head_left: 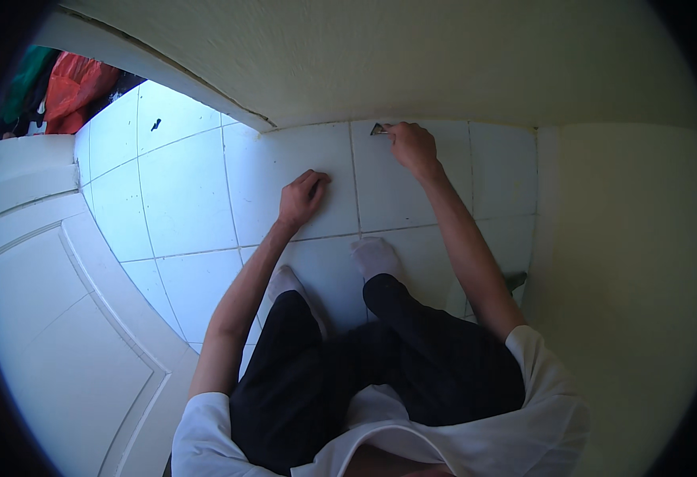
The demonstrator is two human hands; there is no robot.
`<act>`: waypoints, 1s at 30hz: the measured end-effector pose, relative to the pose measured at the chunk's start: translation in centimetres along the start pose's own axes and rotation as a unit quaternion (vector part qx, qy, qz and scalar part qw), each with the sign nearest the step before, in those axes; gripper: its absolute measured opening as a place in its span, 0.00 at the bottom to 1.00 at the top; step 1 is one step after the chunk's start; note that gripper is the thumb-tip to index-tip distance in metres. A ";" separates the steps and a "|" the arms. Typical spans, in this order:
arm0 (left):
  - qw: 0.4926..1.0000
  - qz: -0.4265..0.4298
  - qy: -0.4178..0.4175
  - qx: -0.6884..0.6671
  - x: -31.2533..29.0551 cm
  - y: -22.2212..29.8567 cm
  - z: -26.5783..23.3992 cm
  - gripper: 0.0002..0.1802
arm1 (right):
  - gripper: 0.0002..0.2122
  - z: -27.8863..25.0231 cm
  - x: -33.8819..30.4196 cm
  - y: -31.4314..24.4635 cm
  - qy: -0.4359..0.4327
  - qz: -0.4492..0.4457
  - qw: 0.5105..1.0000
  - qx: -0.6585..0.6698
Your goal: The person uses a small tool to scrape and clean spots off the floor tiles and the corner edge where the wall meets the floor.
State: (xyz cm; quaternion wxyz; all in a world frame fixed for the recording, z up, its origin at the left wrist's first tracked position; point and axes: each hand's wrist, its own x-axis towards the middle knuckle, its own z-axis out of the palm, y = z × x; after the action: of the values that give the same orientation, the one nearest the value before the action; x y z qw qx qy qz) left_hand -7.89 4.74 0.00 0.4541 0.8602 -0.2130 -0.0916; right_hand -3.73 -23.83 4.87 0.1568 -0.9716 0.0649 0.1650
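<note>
My right hand [412, 145] reaches forward to where the white tiled floor [181, 199] meets the cream wall [412, 63]. It grips a small flat metal tool [379, 129], a scraper by its shape, whose blade lies on the tile at the wall's foot. My left hand [302, 197] rests with curled fingers on a floor tile, a little nearer to me and to the left. Nothing shows in it. My legs in black trousers and my feet in white socks [375, 256] are on the tiles below.
A white panelled door [54, 318] fills the left side. A cream wall [627, 262] rises at the right. Red and green cloth or bags [74, 89] lie at the far left. A small dark speck [155, 124] sits on a far tile.
</note>
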 end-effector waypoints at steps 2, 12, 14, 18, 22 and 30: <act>1.000 -0.003 -0.002 -0.003 0.2 0.3 0.3 0.06 | 0.19 0.1 -0.1 0.6 0.028 0.015 0.999 0.003; 1.000 -0.005 -0.009 -0.005 -0.1 0.2 0.1 0.06 | 0.17 1.6 -0.6 2.4 0.046 -0.018 0.992 0.116; 1.000 0.004 -0.006 -0.008 0.6 0.6 0.5 0.06 | 0.17 1.4 0.3 4.0 0.066 -0.038 0.988 0.131; 1.000 -0.009 -0.012 0.001 0.0 0.0 0.0 0.06 | 0.20 0.6 1.3 2.4 0.012 -0.022 0.999 0.044; 1.000 0.015 -0.001 -0.006 0.0 0.4 0.2 0.06 | 0.20 0.6 1.2 5.2 0.046 -0.070 0.990 0.112; 1.000 -0.009 -0.012 -0.001 0.4 0.4 0.7 0.06 | 0.19 4.4 1.6 -0.8 0.097 -0.128 0.981 0.110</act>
State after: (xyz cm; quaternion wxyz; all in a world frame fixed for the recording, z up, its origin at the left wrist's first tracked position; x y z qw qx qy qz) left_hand -7.92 3.88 -0.10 0.4519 0.8604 -0.2106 -0.1058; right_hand -3.40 -21.78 0.56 0.2760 -0.9599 -0.0276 0.0405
